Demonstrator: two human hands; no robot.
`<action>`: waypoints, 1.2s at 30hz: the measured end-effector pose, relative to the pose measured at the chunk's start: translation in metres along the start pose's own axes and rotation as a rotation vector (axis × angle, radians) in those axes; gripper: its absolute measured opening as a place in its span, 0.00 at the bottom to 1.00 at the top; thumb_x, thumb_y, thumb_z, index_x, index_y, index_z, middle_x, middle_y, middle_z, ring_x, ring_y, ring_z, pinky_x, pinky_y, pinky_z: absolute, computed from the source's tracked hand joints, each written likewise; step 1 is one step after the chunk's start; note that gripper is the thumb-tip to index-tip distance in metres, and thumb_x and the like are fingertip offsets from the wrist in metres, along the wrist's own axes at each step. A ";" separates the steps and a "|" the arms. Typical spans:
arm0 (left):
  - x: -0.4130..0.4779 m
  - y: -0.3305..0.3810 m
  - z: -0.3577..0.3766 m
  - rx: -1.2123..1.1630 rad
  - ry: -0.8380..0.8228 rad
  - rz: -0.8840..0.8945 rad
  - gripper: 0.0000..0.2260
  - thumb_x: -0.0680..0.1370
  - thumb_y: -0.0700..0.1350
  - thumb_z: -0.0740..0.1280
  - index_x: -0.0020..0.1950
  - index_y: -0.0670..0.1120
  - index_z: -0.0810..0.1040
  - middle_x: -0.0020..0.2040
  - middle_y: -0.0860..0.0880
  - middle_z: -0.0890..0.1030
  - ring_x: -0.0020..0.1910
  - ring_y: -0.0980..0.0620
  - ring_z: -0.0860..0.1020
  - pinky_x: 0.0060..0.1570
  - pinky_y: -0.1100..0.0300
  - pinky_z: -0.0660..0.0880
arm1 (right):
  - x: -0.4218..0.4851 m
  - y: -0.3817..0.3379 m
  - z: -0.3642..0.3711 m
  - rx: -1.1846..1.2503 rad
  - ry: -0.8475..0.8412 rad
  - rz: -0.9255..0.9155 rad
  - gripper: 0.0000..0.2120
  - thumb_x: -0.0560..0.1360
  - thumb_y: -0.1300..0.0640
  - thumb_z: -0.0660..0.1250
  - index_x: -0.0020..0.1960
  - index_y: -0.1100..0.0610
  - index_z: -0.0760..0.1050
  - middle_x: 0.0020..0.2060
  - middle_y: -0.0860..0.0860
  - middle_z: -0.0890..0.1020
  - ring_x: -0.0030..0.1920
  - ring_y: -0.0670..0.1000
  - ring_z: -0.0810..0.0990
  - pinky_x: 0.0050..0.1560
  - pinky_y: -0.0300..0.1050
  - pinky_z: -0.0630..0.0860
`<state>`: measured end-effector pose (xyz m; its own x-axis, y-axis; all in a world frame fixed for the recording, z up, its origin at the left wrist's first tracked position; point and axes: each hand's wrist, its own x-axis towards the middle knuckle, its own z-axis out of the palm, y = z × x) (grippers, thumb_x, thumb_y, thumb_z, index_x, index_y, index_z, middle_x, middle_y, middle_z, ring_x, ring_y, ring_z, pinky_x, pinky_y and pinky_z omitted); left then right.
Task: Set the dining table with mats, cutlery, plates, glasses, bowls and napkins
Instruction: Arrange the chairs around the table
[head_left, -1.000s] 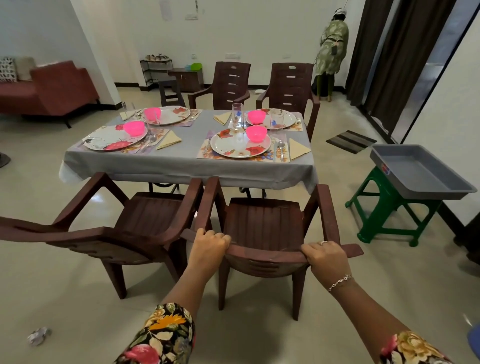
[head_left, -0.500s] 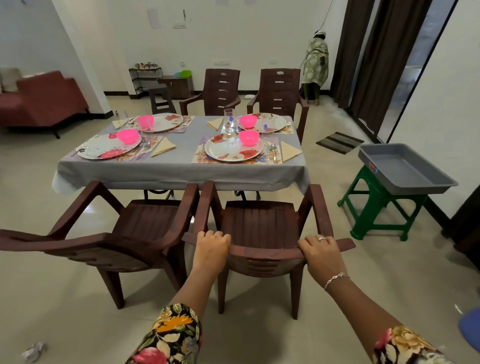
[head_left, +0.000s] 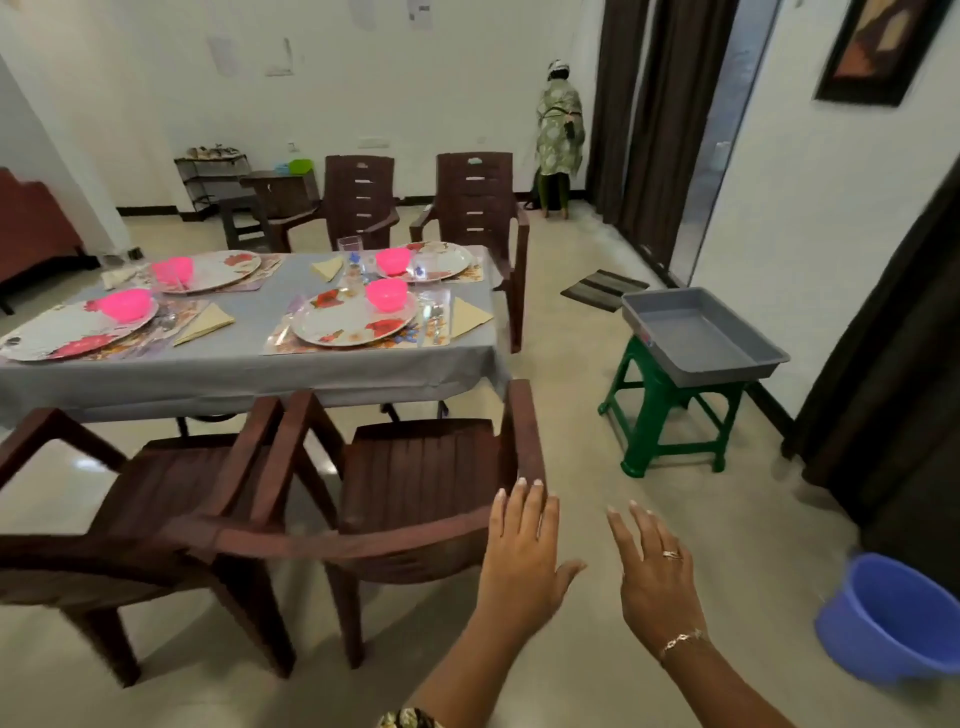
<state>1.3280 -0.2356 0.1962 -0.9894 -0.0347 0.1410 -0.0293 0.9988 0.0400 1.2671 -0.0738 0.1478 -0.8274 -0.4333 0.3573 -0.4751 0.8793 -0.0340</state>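
Hovering empty, left hand (head_left: 519, 561) and right hand (head_left: 657, 571) had fingers spread; chair (head_left: 415, 467) sat by the left fingertips, set table (head_left: 249, 369) beyond it. Likely best: grip chair's back, slide gently, avoid jolting glasses (head_left: 349, 248).

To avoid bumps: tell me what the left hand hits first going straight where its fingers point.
The left hand would likely meet the near chair's armrest first; its fingertips look almost on it, though depth is unclear.

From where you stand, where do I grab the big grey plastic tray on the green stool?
Grip the grey rectangular plastic tray under its raised rim, one hand on each long side, from its near end. It overhangs the green plastic stool, leaving finger room.
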 end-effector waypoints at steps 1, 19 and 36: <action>0.011 0.021 0.005 0.014 -0.011 0.011 0.30 0.69 0.64 0.65 0.62 0.44 0.78 0.62 0.43 0.78 0.64 0.42 0.75 0.68 0.42 0.54 | 0.000 0.025 -0.003 -0.010 -0.053 0.021 0.46 0.50 0.71 0.72 0.66 0.56 0.64 0.59 0.61 0.75 0.57 0.60 0.71 0.47 0.55 0.77; 0.257 0.102 0.099 -0.159 -0.155 -0.156 0.31 0.71 0.62 0.52 0.57 0.42 0.80 0.57 0.40 0.80 0.57 0.42 0.80 0.53 0.47 0.77 | 0.169 0.237 0.050 -0.047 -0.278 0.058 0.37 0.38 0.68 0.77 0.47 0.55 0.81 0.42 0.54 0.82 0.39 0.54 0.82 0.36 0.49 0.79; 0.556 -0.063 0.129 -0.279 -0.098 -0.390 0.26 0.72 0.56 0.70 0.63 0.42 0.74 0.63 0.41 0.75 0.62 0.42 0.74 0.53 0.48 0.76 | 0.531 0.215 0.175 0.028 -0.407 -0.141 0.27 0.73 0.66 0.58 0.70 0.51 0.61 0.65 0.51 0.67 0.65 0.52 0.67 0.64 0.46 0.65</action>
<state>0.7615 -0.3128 0.1449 -0.9212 -0.3879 -0.0303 -0.3748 0.8636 0.3371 0.6736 -0.1496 0.1668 -0.8021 -0.5961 -0.0365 -0.5949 0.8029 -0.0386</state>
